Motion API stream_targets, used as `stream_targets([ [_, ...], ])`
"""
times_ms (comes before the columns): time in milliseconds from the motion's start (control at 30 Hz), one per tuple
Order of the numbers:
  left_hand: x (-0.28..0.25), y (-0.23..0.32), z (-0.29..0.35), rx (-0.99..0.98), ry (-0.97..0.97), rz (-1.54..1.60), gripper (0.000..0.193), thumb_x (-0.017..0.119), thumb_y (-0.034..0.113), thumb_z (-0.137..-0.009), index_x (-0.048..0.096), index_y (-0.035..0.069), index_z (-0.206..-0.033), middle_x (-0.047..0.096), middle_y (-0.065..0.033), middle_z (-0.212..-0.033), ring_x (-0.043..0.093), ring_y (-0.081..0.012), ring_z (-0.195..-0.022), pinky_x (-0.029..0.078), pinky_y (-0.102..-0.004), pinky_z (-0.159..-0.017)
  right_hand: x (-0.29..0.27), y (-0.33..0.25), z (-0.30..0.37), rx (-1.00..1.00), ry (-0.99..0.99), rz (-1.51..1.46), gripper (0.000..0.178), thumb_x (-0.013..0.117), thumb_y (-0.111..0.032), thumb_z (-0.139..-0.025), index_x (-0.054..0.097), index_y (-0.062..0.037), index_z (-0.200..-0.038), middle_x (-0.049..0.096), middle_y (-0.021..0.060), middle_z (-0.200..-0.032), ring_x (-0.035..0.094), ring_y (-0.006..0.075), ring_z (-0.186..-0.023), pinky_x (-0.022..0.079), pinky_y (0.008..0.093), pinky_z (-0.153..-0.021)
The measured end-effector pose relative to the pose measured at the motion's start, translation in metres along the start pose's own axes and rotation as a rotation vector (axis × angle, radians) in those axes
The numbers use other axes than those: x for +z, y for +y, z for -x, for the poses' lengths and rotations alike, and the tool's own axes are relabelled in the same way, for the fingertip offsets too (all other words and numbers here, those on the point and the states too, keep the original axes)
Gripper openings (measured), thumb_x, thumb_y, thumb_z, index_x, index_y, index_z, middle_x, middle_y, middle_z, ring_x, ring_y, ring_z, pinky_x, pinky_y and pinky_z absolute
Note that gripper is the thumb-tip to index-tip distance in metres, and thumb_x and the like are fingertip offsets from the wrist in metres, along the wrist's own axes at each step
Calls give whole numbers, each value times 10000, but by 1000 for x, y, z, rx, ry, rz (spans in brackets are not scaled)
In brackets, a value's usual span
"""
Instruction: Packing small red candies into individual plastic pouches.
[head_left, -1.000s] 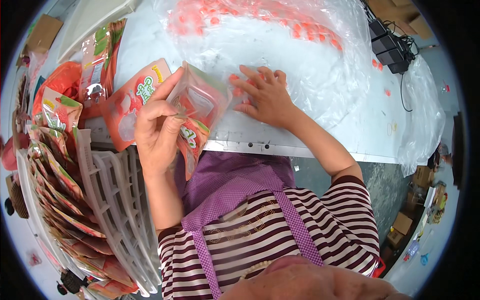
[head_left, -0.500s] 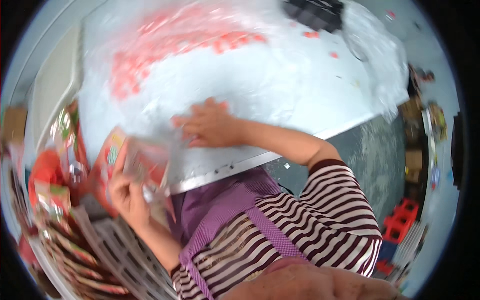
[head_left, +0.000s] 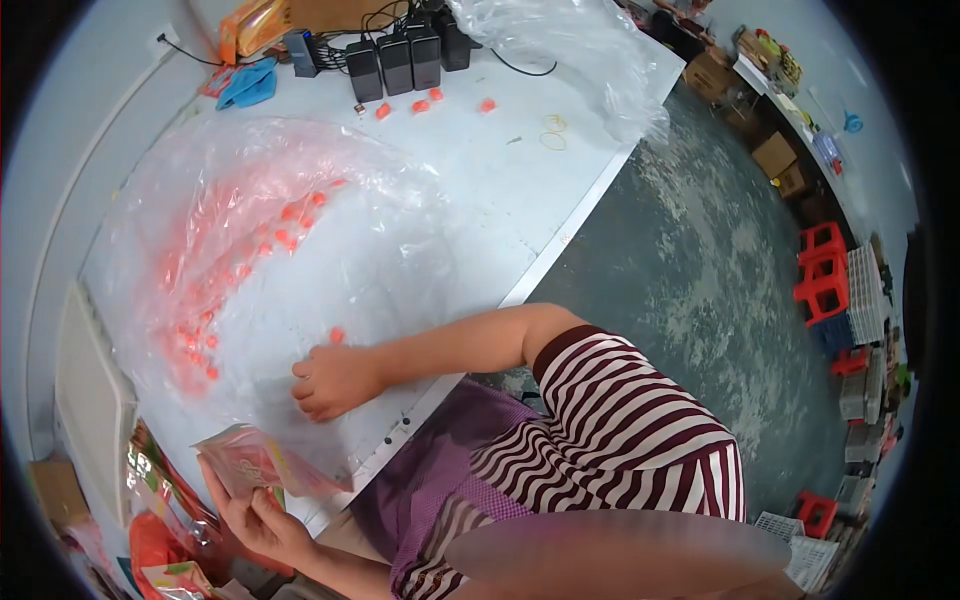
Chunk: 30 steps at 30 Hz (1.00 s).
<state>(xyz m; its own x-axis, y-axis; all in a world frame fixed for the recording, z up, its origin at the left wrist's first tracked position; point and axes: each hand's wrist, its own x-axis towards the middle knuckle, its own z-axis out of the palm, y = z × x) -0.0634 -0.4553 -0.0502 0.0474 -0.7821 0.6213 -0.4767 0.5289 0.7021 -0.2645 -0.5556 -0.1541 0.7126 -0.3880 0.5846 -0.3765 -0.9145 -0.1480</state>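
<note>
My left hand [head_left: 255, 522] grips a pink printed pouch [head_left: 243, 462] at the table's near left edge, its fingers behind and thumb in front. Over the clear plastic sheeting [head_left: 400, 215] on the white table [head_left: 500, 190], my right hand [head_left: 340, 383] has its fingers curled downward. What they hold, if anything, is hidden. One small red-orange piece [head_left: 337, 335] lies just beyond that hand. Many more such pieces [head_left: 285, 238] are strewn in an arc on the left, some seen through the crumpled sheeting.
Black box-shaped devices with cables [head_left: 395, 65], a blue cloth [head_left: 248, 84] and bunched clear plastic [head_left: 570, 50] occupy the table's far side. Several loose red-orange pieces lie near the devices. A white tray [head_left: 95, 390] stands at left. Red stools [head_left: 822, 272] line the right.
The view has swung, so the far devices now show fully. My right hand's spread fingers have curled in. The pouch in my left hand has tilted over toward the table.
</note>
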Motion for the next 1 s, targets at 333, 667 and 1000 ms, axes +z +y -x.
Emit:
stream_targets([
  [333,-5,15,2,-105,65,-173,31,522,-76,-770,516,-57,-794,394,-272,-1343,426,-372,-1221,342,-408,-1002,8,6,9,-49,154,-252,102,579,-193,-715,515,-114,-725,511,58,-726,519,259,-726,440,381,-648],
  [667,8,3,-14,45,-169,-365,147,621,-46,-713,552,-5,-836,462,-203,-1309,447,-349,-1216,395,-408,-958,-25,21,-10,634,147,-758,152,647,-171,-817,543,-74,-764,500,10,-694,478,102,-632,399,289,-573],
  [1000,32,-5,-8,-81,-237,-193,84,621,32,-754,573,26,-822,469,-162,-1316,463,-344,-1190,362,-403,-981,-69,-30,-71,970,492,-1697,123,531,-203,-904,498,-85,-889,528,7,-880,497,71,-784,432,224,-645],
])
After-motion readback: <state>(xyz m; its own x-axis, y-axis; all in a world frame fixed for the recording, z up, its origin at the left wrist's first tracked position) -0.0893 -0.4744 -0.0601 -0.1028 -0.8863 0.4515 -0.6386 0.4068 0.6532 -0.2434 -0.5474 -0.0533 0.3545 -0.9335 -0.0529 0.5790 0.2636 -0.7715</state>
